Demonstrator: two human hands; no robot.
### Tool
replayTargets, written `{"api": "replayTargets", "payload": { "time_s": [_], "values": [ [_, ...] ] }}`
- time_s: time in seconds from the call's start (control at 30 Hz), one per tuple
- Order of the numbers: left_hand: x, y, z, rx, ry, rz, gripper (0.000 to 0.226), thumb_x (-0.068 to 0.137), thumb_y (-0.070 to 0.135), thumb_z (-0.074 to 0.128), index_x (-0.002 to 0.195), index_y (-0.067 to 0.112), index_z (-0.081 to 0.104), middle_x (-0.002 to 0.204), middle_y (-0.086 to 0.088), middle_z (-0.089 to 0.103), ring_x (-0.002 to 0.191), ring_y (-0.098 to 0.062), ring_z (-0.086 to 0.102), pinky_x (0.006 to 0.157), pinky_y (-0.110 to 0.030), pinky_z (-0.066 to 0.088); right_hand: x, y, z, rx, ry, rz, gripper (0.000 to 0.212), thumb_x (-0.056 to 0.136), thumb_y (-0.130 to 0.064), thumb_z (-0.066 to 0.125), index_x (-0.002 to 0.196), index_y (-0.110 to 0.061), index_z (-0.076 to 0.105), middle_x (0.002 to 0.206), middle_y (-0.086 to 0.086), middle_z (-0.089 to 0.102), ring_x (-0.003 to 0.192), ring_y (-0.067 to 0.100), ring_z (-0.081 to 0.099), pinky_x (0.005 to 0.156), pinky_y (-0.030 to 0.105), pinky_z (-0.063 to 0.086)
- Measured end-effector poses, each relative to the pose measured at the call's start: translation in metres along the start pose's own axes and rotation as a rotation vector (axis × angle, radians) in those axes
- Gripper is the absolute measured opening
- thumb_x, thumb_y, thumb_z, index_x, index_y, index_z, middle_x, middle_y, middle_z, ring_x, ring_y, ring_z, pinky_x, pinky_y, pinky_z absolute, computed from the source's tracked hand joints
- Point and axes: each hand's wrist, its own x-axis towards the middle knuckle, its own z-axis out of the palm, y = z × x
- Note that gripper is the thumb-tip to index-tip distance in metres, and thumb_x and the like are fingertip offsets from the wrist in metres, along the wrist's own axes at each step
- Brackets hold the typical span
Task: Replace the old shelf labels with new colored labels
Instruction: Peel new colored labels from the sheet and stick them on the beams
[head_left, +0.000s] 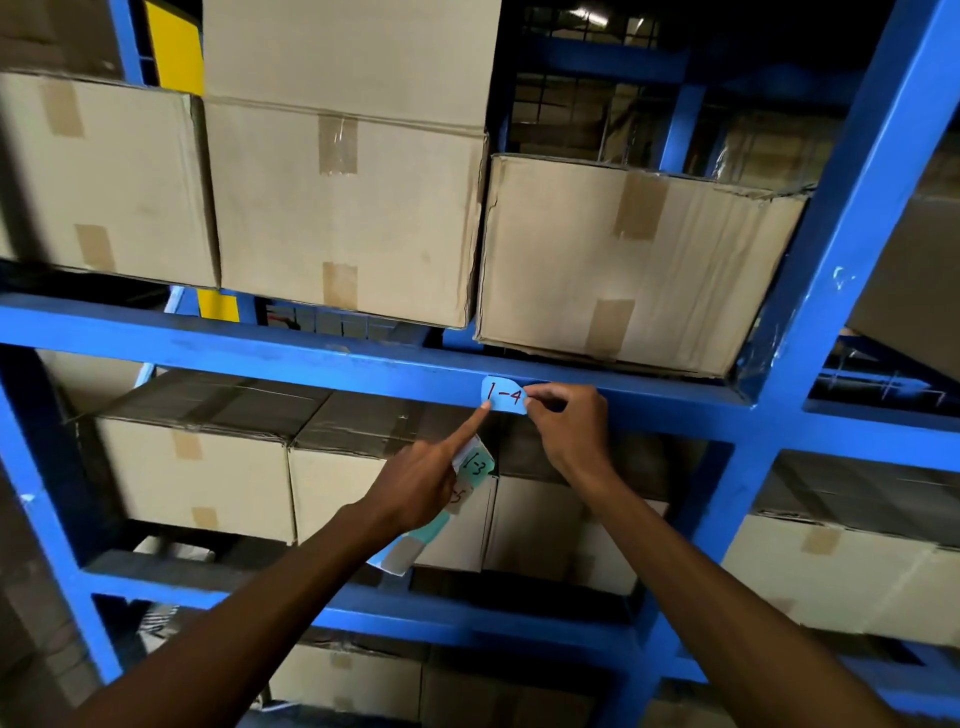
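Your blue label (501, 396), marked "1-4", sits on the front edge of the blue shelf beam (311, 353), under a cardboard box (628, 260). Your right hand (569, 423) pinches its right edge; your left hand (423, 480) presses it with the forefinger, clutching spare labels (475, 465), one reading "1-3".

A label (501, 395) sits on the shelf beam (260, 343), under boxes (343, 208), above more boxes (197, 467).
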Motion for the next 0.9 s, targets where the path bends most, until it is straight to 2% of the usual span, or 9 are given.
{"api": "replayTargets", "payload": {
  "time_s": [0.17,0.27,0.43,0.57,0.73,0.9],
  "values": [
    [0.011,-0.008,0.006,0.057,-0.034,-0.015,0.083,0.093,0.016,0.048,0.142,0.038,-0.017,0.131,-0.019,0.057,0.104,-0.035,0.064,0.073,-0.042,0.057,0.002,0.006,0.008,-0.035,0.023,-0.014,0.024,0.081,-0.012,0.067,0.105,-0.009,0.068,0.108,0.007,0.07,0.086,-0.001,0.052,0.057,0.003,0.037],
    [0.017,-0.013,0.009,0.093,-0.054,-0.026,0.09,0.092,0.014,0.052,0.138,0.04,-0.021,0.132,-0.02,0.056,0.104,-0.035,0.064,0.076,-0.043,0.058,0.004,0.008,0.01,-0.035,0.024,-0.024,0.024,0.081,-0.012,0.067,0.105,-0.01,0.068,0.108,0.007,0.07,0.08,-0.003,0.05,0.062,0.003,0.039],
    [0.022,-0.023,0.016,0.209,-0.037,-0.009,0.096,0.09,0.013,0.054,0.139,0.04,-0.024,0.128,-0.018,0.059,0.098,-0.033,0.065,0.071,-0.039,0.054,0.004,0.011,0.01,-0.032,0.041,-0.03,0.023,0.081,-0.012,0.067,0.104,-0.01,0.068,0.107,0.007,0.07,0.079,-0.006,0.049,0.061,-0.006,0.04],
    [0.024,-0.026,0.018,0.239,-0.028,0.026,0.095,0.09,0.015,0.054,0.141,0.039,-0.023,0.123,-0.018,0.062,0.09,-0.03,0.066,0.068,-0.036,0.051,0.004,0.011,0.01,-0.008,0.051,-0.012,0.023,0.081,-0.012,0.067,0.103,-0.011,0.068,0.106,0.005,0.07,0.073,-0.011,0.049,0.061,0.002,0.042],
    [0.029,-0.028,0.02,0.272,0.008,0.043,0.096,0.091,0.016,0.052,0.134,0.041,-0.03,0.115,-0.016,0.064,0.082,-0.026,0.065,0.061,-0.032,0.046,0.003,0.012,0.009,0.029,0.051,-0.001,0.022,0.081,-0.012,0.067,0.103,-0.01,0.069,0.104,0.004,0.071,0.075,-0.011,0.052,0.062,-0.001,0.045],
    [0.03,-0.031,0.024,0.307,0.029,0.042,0.097,0.092,0.014,0.049,0.132,0.041,-0.034,0.105,-0.013,0.065,0.073,-0.023,0.063,0.056,-0.029,0.045,0.003,0.012,0.01,0.025,0.065,-0.005,0.022,0.081,-0.012,0.068,0.102,-0.008,0.069,0.103,0.007,0.071,0.075,-0.008,0.052,0.063,-0.006,0.041]
  ]
}}
